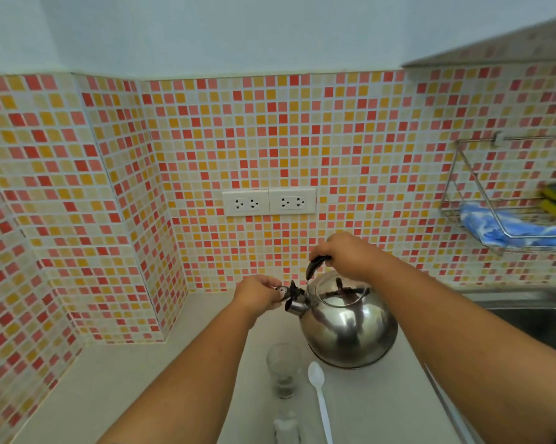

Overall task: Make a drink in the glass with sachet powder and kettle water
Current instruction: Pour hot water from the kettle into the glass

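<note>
Toward the counter's [116,379] back edge, the right hand [347,256] clasps the steel kettle's [347,325] handle to steady it while the left hand [259,291] pinches the spout cap [291,293] open, seemingly for pouring into the glass [283,368] just in front, beside a white spoon [319,398].

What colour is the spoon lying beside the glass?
White; the spoon shows plainly in the head view, right of the glass.

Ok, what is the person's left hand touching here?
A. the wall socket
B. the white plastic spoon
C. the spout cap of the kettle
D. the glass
C: the left hand pinches the spout cap of the steel kettle, while the right hand grips its handle; glass and spoon lie untouched.
</note>
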